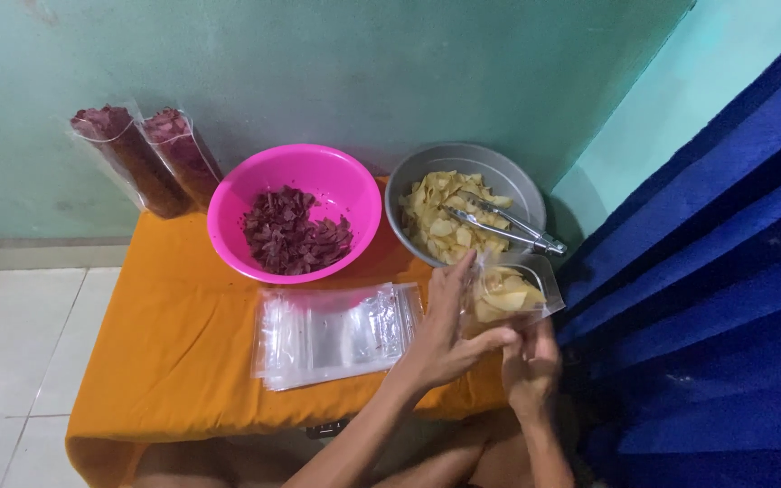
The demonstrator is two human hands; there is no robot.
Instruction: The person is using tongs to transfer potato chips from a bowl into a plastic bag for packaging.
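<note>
A: Centrally, what do the two hands hold?

B: Left hand [452, 336] and right hand [530, 361] share one clear bag of pale chips [504, 294]; the fingers [459, 278] of each pinch its near edge, seemingly to keep the mouth up so nothing spills.

A: And around the fingers?

B: Just beyond them, a grey bowl of pale chips [465, 204] with metal tongs [506, 222] resting inside, within reach. To their left, a stack of empty clear bags [336, 333] lies flat on the orange-covered counter [174, 352]; farther left, a pink bowl of dark red chips [295, 211] and two filled bags [146, 158] propped against the wall.
</note>
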